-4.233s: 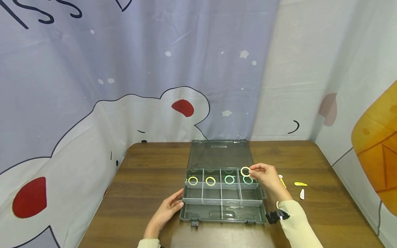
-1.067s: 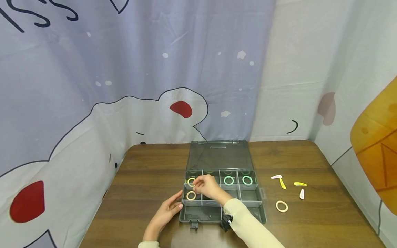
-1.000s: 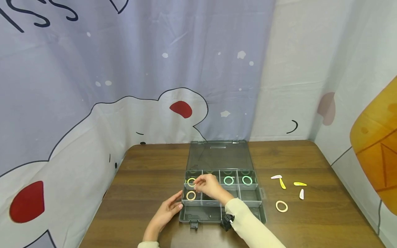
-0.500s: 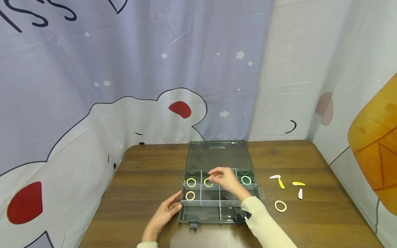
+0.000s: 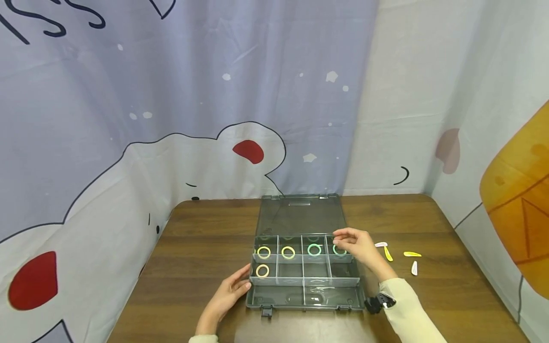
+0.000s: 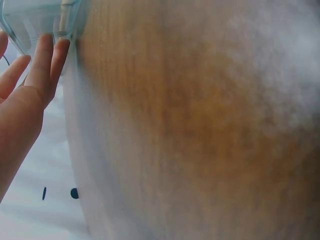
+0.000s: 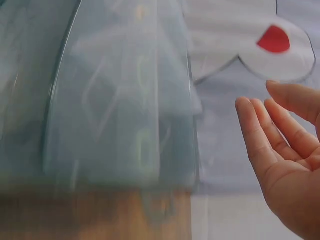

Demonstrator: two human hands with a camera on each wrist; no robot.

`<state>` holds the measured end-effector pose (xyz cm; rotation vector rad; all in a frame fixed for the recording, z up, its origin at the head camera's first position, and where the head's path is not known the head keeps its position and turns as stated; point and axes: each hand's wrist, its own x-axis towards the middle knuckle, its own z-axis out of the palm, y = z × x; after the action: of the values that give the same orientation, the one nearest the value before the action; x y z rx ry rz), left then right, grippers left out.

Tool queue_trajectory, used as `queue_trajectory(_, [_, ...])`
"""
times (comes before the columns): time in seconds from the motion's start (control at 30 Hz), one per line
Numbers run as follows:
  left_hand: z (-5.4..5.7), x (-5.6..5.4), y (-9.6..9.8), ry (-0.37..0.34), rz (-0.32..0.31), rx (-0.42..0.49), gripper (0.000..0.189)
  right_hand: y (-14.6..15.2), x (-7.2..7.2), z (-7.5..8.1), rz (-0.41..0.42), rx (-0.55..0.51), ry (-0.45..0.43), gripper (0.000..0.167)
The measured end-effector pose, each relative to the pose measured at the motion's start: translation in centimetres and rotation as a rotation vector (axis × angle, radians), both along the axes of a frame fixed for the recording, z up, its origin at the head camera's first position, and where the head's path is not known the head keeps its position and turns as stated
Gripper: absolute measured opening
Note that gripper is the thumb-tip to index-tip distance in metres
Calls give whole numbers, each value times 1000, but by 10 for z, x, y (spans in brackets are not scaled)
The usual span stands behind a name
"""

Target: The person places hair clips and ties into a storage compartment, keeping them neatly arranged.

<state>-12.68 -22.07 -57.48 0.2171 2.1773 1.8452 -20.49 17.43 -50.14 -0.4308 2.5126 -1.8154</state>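
Observation:
A clear, smoke-grey divided box [image 5: 280,296] lies with its lid [image 5: 302,216] folded back. Two yellow rings [image 5: 282,252] and two green rings [image 5: 320,250] occupy its back row, one per compartment. A beige ring [image 5: 268,271] lies in the middle row's leftmost compartment. My left hand [image 5: 227,293] touches the box's left side with extended fingers, also visible in the left wrist view. Above the back right compartment, my right hand [image 5: 358,245] partly hides a green ring. The right wrist view shows its fingers [image 7: 255,130] and thumb apart, holding nothing.
Right of the box on the wooden table [image 5: 201,228] lie two yellow hair clips [image 5: 412,254], a white clip [image 5: 414,268] and a pale pink one [image 5: 381,244]. A patterned curtain [image 5: 317,95] hangs behind and at both sides.
My right hand has moved from the left compartments to the right end of the box. A beige ring has appeared in the middle row; the one on the table is now behind my right arm.

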Motion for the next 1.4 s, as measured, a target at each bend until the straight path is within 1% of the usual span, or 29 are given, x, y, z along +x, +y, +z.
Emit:
queue_trajectory(0.03, [0, 0, 0, 1, 0, 1, 59, 8, 1, -1, -8, 7, -2, 26])
queue_trajectory(0.1, [0, 0, 0, 2, 0, 0, 59, 25, 0, -12, -22, -2, 10, 28])
queue_trajectory(0.13, [0, 0, 0, 2, 0, 2, 59, 32, 2, -15, -20, -5, 22, 29])
queue_trajectory(0.33, [1, 0, 0, -9, 11, 3, 60, 71, 17, -28, -20, -5, 4, 34])
queue_trajectory(0.47, [1, -1, 0, 1, 9, 0, 60, 91, 25, -34, -15, 27, -29, 36])
queue_trajectory(0.63, [0, -1, 1, 21, -9, 2, 59, 112, 34, -44, -19, 78, -125, 39])
queue_trajectory(0.83, [-1, 0, 0, 35, -10, -6, 58, 131, 43, -54, 4, 74, -187, 41])
queue_trajectory(0.93, [-1, 0, 0, 25, -11, -3, 59, 139, 48, -58, 5, 88, -218, 42])
queue_trajectory(1.03, [-1, -1, 0, 3, -6, 4, 60, 145, 52, -61, -11, 120, -243, 42])
queue_trajectory(1.17, [-1, -1, 0, -3, 8, 3, 60, 149, 54, -67, 16, 133, -227, 40])
queue_trajectory(1.27, [-2, 0, -1, -4, 14, 8, 60, 149, 55, -71, 61, 133, -212, 38])
queue_trajectory(1.4, [-3, 0, -1, -3, 8, 21, 59, 147, 55, -74, 69, 158, -216, 36])
